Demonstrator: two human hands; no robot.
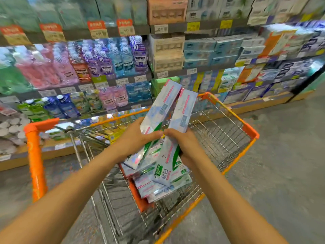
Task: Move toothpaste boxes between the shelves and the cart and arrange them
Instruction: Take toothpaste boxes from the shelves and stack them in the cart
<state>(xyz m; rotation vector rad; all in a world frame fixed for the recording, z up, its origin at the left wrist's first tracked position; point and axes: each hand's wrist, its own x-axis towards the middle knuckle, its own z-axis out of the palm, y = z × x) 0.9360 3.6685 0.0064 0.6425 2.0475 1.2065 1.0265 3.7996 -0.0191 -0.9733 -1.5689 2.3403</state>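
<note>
We count two hands, left (135,138) and right (184,147); two toothpaste boxes (164,110) held up at frame centre; one orange cart (249,131); a stack of boxes (158,184) in it, too overlapped to number

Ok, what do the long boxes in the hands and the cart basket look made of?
Long pale blue toothpaste boxes: apparently glossy printed cardboard, given their flat faces, sharp edges and sheen. Orange-rimmed shopping cart: shiny metal wire grid; the orange rim looks like plastic, though that's uncertain.
</note>
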